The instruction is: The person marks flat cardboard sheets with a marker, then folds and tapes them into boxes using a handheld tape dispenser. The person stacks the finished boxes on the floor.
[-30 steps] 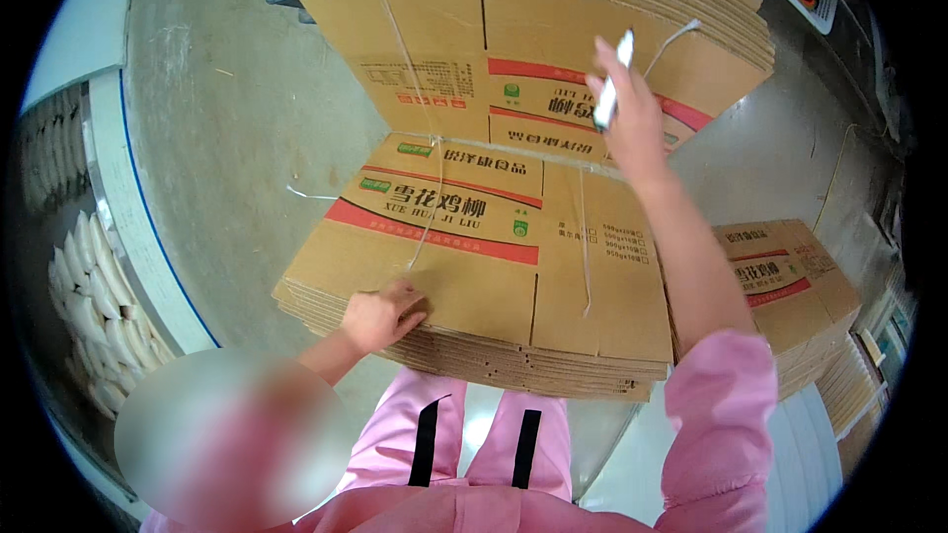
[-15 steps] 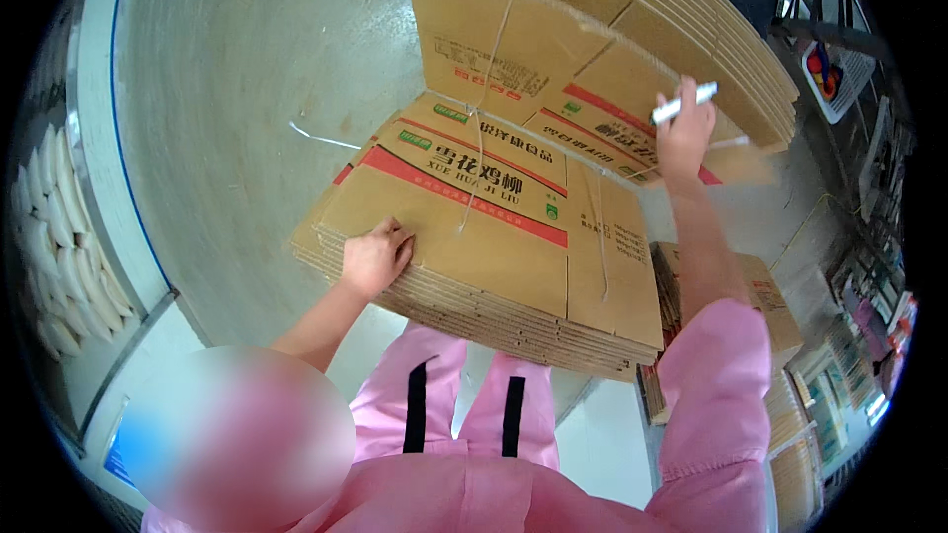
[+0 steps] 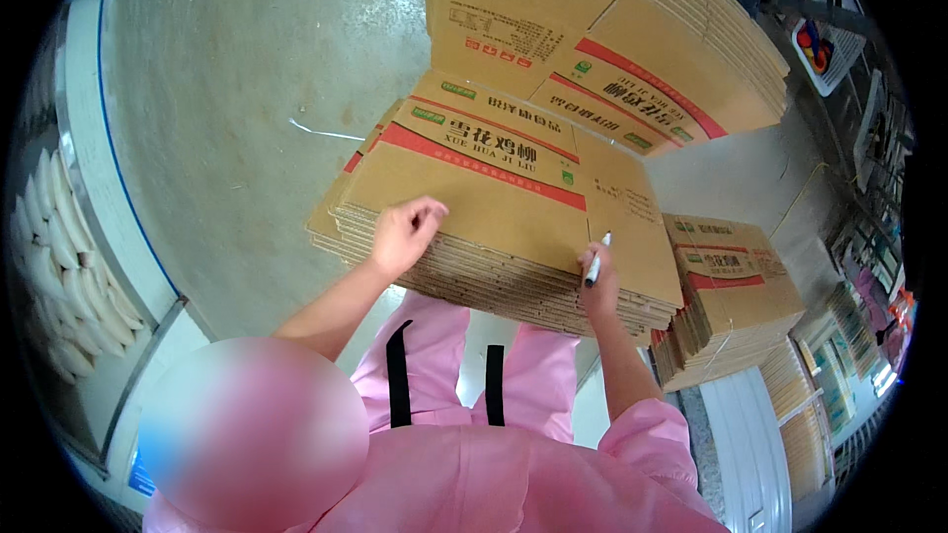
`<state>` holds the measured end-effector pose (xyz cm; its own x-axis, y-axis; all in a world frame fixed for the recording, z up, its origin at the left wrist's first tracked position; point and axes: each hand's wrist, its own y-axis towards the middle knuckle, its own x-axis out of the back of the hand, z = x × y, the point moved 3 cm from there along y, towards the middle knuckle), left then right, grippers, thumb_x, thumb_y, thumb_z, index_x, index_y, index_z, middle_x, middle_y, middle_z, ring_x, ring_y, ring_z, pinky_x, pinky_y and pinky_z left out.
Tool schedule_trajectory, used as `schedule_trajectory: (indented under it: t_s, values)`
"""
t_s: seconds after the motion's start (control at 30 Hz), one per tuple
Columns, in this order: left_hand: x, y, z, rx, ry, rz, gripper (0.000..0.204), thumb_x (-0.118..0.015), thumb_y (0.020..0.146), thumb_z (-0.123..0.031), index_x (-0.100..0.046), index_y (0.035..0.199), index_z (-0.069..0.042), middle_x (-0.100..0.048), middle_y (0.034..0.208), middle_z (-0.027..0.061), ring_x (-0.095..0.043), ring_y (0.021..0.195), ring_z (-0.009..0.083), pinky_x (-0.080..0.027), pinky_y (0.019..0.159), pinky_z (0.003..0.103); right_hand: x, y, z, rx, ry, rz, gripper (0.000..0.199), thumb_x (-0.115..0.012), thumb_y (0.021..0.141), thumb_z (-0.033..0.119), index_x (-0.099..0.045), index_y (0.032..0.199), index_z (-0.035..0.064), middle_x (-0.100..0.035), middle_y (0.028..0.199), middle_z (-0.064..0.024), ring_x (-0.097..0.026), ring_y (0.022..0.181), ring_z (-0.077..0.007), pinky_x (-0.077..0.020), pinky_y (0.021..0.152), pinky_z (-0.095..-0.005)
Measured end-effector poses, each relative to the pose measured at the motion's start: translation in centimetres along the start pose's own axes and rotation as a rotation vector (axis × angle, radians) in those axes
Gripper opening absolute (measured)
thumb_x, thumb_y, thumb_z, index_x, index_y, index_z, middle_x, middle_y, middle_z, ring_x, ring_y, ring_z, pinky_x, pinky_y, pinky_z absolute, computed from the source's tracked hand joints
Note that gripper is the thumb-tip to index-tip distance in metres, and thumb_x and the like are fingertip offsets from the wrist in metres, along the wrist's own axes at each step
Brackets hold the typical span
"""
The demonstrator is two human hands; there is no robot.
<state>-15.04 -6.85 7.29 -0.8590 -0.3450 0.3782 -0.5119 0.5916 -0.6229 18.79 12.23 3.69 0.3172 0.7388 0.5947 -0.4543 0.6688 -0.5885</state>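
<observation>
Lowered from overhead, right hand pinching white-capped pen meets flattened brown cardboard carton stack; left hand, fingers curled, should press firmly, steadying top sheet.

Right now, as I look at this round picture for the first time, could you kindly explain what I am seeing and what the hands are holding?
There is no machine here: a person in pink work clothes wears a wide camera on the head, looking down, which bends straight edges. In front lies a stack of flat cardboard boxes, with another stack beyond it and a smaller stack to the right, all on a grey floor. The left hand rests on the near stack's front edge, fingers bent. The right hand grips a small white pen-like tool at the same edge.
</observation>
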Motion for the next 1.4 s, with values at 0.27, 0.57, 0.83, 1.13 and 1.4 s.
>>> schedule_trajectory:
  t_s: [0.27, 0.57, 0.83, 1.13, 1.4]
  values:
    - [-8.5, -3.7, -1.4, 0.755, -1.106, 0.33, 0.012, -0.054, 0.105, -0.021, -0.061, 0.108, -0.011, -0.046, 0.069, -0.0041, -0.041, 0.059, 0.006, -0.033, 0.054, 0.021, 0.0, 5.0, -5.6, -0.341, 0.56, 0.11, 0.016, -0.054, 0.105, 0.019, -0.054, 0.116, 0.0067, -0.069, 0.084, -0.0075, -0.061, 0.067, -0.0112, -0.051, 0.062, -0.027]
    - [-11.7, 10.8, -9.7, 0.18, -0.125, 0.05, 0.042, -0.053, 0.105, -0.042, -0.075, 0.102, -0.006, -0.046, 0.063, -0.0051, -0.043, 0.058, 0.005, -0.036, 0.053, 0.026, 4.5, 11.4, -21.7, -0.385, 0.471, -0.243, 0.028, -0.068, 0.098, 0.023, -0.068, 0.114, 0.0013, -0.065, 0.075, -0.0038, -0.058, 0.062, -0.0095, -0.0463, 0.057, -0.0259]
    - [-12.5, 34.4, -24.0, -0.768, 0.501, -0.37, 0.048, -0.052, 0.091, 0.0, -0.058, 0.137, -0.011, -0.058, 0.133, 0.0216, -0.061, 0.117, 0.0336, -0.049, 0.096, 0.041, -1.1, 17.5, -25.3, -0.332, 0.279, -0.28, 0.023, -0.067, 0.094, 0.02, -0.067, 0.09, -0.0032, -0.066, 0.07, -0.0089, -0.063, 0.064, -0.0164, -0.0492, 0.06, -0.0349]
    - [-16.9, 41.4, -24.7, -1.062, 0.78, -0.405, 0.067, -0.05, 0.082, 0.011, -0.052, 0.145, -0.011, -0.05, 0.146, 0.0191, -0.046, 0.136, 0.039, -0.04, 0.114, 0.044, -1.2, 18.6, -30.4, -0.411, 0.431, -0.393, 0.029, -0.067, 0.094, 0.024, -0.068, 0.094, -0.005, -0.073, 0.08, -0.0156, -0.071, 0.073, -0.0262, -0.0526, 0.067, -0.0369]
    - [-17.2, 39.5, -24.4, -0.751, 1.06, -0.328, 0.083, -0.047, 0.078, 0.015, -0.032, 0.157, -0.007, -0.032, 0.161, 0.0167, -0.038, 0.144, 0.0392, -0.036, 0.118, 0.045, 6.3, 16.9, -33.1, -0.51, 0.091, -0.484, 0.038, -0.067, 0.094, 0.032, -0.07, 0.092, -0.0063, -0.073, 0.084, -0.0194, -0.071, 0.081, -0.0364, -0.0532, 0.077, -0.0445]
